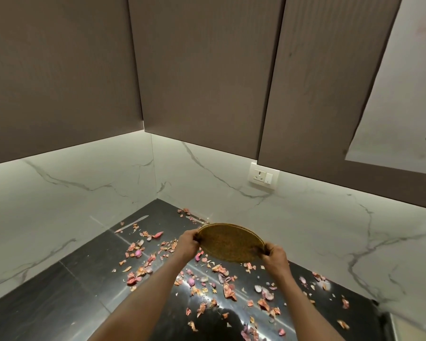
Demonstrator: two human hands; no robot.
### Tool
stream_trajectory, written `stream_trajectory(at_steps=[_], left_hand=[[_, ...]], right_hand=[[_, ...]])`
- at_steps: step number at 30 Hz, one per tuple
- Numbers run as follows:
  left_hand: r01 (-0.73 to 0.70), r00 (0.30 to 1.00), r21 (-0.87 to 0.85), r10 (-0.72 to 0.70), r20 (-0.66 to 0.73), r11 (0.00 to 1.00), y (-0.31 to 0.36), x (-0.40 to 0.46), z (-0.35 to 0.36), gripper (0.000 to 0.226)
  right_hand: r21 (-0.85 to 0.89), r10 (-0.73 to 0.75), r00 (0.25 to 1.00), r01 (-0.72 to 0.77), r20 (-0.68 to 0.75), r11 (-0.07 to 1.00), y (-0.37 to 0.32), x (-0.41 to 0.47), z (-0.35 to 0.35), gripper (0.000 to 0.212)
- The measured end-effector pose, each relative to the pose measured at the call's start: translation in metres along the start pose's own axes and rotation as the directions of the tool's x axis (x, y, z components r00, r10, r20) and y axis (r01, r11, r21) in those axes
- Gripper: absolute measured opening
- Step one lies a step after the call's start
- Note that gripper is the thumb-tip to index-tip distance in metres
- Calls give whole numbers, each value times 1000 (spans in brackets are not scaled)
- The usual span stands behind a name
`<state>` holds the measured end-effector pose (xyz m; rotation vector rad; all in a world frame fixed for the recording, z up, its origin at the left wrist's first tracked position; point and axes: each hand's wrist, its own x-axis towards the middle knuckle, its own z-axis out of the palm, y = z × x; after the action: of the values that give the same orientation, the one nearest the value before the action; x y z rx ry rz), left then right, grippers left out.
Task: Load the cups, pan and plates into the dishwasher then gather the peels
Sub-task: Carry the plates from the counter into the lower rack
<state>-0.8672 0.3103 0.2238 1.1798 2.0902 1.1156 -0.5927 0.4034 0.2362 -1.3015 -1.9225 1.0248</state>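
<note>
- No brand, label or writing can be read anywhere.
- The left hand [188, 242] and right hand [275, 254] each curl their fingers round opposite edges of a round woven tray [230, 242], holding it tilted above the counter [59, 299].
- Pink and orange peels [228, 290] lie scattered over the black, glossy counter, under and around the tray, thickest toward the middle and right.
- A knife [194, 219] lies near the back corner; the long pale shape on the left wall is probably its reflection.
- White marble-veined walls [330, 230] meet at the corner, with a white socket [263, 177] on the right wall.
- Brown upper cabinets [202, 70] hang above.
</note>
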Motion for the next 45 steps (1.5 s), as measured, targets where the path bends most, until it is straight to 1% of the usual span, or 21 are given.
stream_trajectory(at_steps=[2, 6, 9, 13, 16, 19, 22, 24, 26, 28, 30, 32, 35, 39, 43, 45], left_hand=[[-15, 1000, 11, 16, -21, 1000, 6, -8, 2, 46], [-29, 999, -10, 29, -20, 1000, 19, -31, 16, 36], [-5, 1000, -50, 6, 19, 999, 23, -49, 33, 38], [37, 994, -146, -21, 107, 989, 34, -77, 61, 38], [47, 979, -170, -12, 203, 984, 49, -95, 87, 23], [15, 957, -139, 26, 287, 990, 65, -109, 116, 8], [-22, 919, -94, 57, 390, 995, 84, -128, 142, 11], [-52, 890, -85, 85, 447, 995, 98, -145, 156, 13], [-43, 861, -89, 82, 502, 995, 105, -163, 173, 12], [-18, 817, -78, 59, 573, 997, 105, -184, 189, 12], [-26, 774, -60, 58, 630, 998, 104, -204, 205, 14], [-49, 739, -26, 54, 672, 998, 102, -225, 222, 16], [-52, 687, -21, 51, 725, 998, 110, -266, 238, 16], [-78, 612, 0, 48, 790, 997, 125, -323, 258, 14], [-77, 542, 18, 27, 840, 997, 129, -375, 281, 14], [-95, 504, 56, -1, 864, 994, 127, -401, 291, 14]], right_hand=[[-22, 4, 1000, -4, -5, 1000, 1, -8, -2, 33], [-49, 33, 998, -35, -45, 998, 13, -30, -13, 30], [-75, 79, 992, -87, -95, 993, 32, -52, -29, 24], [-58, 139, 980, -149, -145, 987, 84, -82, -49, 15], [-21, 194, 952, -205, -239, 979, 79, -128, -73, 13], [41, 290, 908, -292, -303, 956, 88, -169, -93, 10], [68, 344, 856, -345, -386, 936, 120, -210, -107, 14], [82, 391, 811, -397, -434, 914, 135, -238, -113, 15], [127, 444, 749, -443, -492, 887, 137, -268, -118, 16], [155, 479, 676, -483, -560, 862, 142, -299, -121, 20], [195, 516, 604, -516, -608, 834, 147, -330, -122, 21], [231, 553, 541, -550, -634, 802, 155, -364, -124, 21], [311, 616, 425, -592, -663, 743, 171, -411, -130, 21], [445, 678, 276, -579, -681, 683, 182, -468, -138, 19], [620, 752, 121, -489, -648, 613, 193, -522, -135, 18], [680, 773, 71, -429, -630, 594, 195, -548, -131, 16]])
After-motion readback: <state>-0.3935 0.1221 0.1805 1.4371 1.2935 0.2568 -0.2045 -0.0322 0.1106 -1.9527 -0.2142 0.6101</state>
